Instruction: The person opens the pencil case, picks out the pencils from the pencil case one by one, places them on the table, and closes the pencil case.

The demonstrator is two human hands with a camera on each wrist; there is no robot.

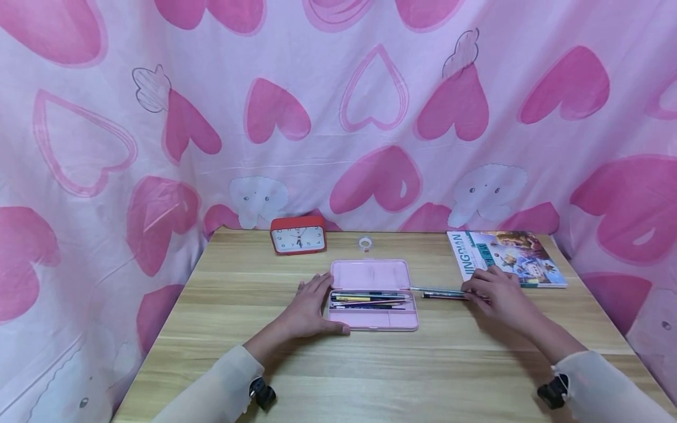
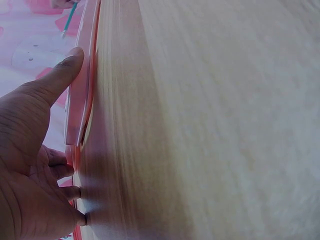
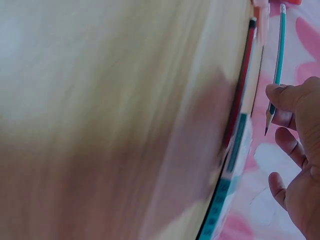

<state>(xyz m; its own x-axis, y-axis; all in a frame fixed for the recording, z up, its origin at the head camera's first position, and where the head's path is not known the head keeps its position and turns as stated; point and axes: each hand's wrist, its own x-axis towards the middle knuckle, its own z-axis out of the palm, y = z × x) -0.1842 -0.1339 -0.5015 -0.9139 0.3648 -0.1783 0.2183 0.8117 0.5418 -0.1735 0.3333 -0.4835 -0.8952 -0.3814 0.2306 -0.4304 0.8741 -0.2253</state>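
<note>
A pink pencil case (image 1: pixel 370 275) lies unfolded on the table with several pencils (image 1: pixel 365 298) in its tray. At its left side is my left hand (image 1: pixel 309 308), thumb (image 2: pixel 70 67) along the front edge and the other fingers spread by the left edge. My right hand (image 1: pixel 499 296) pinches a teal pencil (image 3: pixel 281 45) between thumb and index finger, above the table right of the case. The pencil's dark point faces down past the fingers; its other end is toward the case. A red and black pencil (image 3: pixel 242 82) lies on the table below it.
A red alarm clock (image 1: pixel 298 236) stands at the back left. A small roll of white tape (image 1: pixel 365 242) lies behind the case. A colourful book (image 1: pixel 515 258) lies at the back right, just beyond my right hand. A heart-patterned curtain (image 1: pixel 317 158) hangs behind the wooden table (image 1: pixel 370 376).
</note>
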